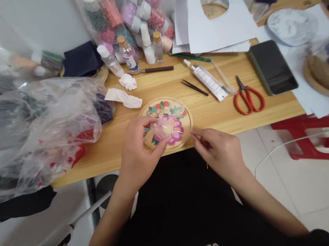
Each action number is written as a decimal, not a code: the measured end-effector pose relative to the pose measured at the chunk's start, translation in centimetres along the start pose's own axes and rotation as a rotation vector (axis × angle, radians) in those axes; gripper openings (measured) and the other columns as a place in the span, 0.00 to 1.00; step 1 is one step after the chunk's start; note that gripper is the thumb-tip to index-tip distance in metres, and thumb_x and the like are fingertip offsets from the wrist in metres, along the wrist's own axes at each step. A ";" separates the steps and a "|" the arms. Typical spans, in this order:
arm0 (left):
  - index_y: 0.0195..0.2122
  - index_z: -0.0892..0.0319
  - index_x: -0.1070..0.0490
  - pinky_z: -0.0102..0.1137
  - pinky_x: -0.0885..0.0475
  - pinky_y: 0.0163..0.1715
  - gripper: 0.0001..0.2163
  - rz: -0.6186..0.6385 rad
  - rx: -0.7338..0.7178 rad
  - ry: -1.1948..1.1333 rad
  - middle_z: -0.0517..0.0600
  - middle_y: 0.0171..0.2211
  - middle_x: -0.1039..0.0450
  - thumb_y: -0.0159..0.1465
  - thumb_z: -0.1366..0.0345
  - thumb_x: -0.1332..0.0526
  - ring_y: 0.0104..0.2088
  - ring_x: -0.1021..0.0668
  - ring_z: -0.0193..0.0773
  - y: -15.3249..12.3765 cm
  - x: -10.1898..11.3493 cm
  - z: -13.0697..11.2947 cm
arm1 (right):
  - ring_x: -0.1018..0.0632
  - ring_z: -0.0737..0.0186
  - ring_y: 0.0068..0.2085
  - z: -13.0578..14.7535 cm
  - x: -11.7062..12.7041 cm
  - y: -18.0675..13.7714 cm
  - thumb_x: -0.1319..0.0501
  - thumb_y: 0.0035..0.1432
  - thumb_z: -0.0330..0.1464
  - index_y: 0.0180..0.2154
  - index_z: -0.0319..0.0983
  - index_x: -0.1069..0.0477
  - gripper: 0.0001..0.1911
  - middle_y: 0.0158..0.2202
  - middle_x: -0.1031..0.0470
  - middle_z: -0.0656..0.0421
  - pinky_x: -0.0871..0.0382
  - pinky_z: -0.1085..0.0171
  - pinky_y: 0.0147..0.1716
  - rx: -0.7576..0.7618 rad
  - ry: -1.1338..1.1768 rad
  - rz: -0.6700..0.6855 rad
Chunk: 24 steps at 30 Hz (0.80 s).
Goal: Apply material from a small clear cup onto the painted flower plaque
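A round wooden plaque (185, 113) with a colourful flower design lies near the table's front edge. Over its left side, my left hand (138, 143) holds a small translucent piece (157, 130) between thumb and fingers. A large pink-purple flower (176, 129) with a pale yellow centre shows beside that piece. Just off the plaque's right rim, my right hand (217, 143) is closed, thumb and forefinger pinching a thin yellow strand (180, 132). The strand crosses the flower, and a short yellow end hangs below the right hand. Whether it is thread or wire is unclear.
Behind the plaque lie tweezers (194, 88), a white tube (210, 81), red-handled pliers (247, 95) and a phone (272, 67). Several small bottles (128, 54) stand at the back. Crumpled clear plastic (34, 127) covers the left; white paper (214, 27) stands behind.
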<state>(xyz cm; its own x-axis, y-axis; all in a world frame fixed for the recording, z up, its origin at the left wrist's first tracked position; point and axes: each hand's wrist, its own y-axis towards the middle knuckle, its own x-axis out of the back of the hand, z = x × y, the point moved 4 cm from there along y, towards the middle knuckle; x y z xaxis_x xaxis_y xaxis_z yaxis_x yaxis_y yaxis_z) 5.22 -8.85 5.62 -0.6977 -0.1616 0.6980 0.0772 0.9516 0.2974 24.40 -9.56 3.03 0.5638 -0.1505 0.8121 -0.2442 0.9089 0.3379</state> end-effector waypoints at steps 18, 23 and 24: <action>0.50 0.57 0.30 0.35 0.24 0.43 0.19 -0.200 0.172 -0.282 0.52 0.46 0.25 0.57 0.63 0.31 0.45 0.21 0.40 -1.0 -0.2 3.8 | 0.28 0.68 0.20 -1.2 -0.9 -0.1 0.43 0.60 0.32 0.33 0.39 0.23 0.10 0.21 0.25 0.62 0.36 0.69 0.22 -0.152 0.183 0.069; 0.49 0.55 0.29 0.41 0.25 0.51 0.18 -0.221 0.243 -0.295 0.52 0.48 0.24 0.58 0.60 0.32 0.49 0.21 0.42 -2.0 -0.4 5.4 | 0.27 0.67 0.24 -1.9 -1.3 0.1 0.40 0.59 0.32 0.30 0.40 0.25 0.07 0.25 0.25 0.61 0.33 0.67 0.24 -0.223 0.278 0.099; 0.49 0.55 0.29 0.41 0.26 0.53 0.18 -0.219 0.244 -0.305 0.52 0.48 0.24 0.58 0.60 0.32 0.50 0.22 0.43 -2.2 -0.5 5.5 | 0.26 0.66 0.26 -2.0 -1.3 0.2 0.40 0.59 0.32 0.30 0.40 0.26 0.06 0.27 0.25 0.60 0.31 0.66 0.25 -0.231 0.290 0.096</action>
<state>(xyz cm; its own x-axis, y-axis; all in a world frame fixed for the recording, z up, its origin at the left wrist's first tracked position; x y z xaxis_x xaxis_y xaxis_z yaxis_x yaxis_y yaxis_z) 1.47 -9.41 1.08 -0.8597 -0.3168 0.4007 -0.2409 0.9432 0.2288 25.19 -8.43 1.06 0.7551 0.0258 0.6551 -0.1411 0.9822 0.1240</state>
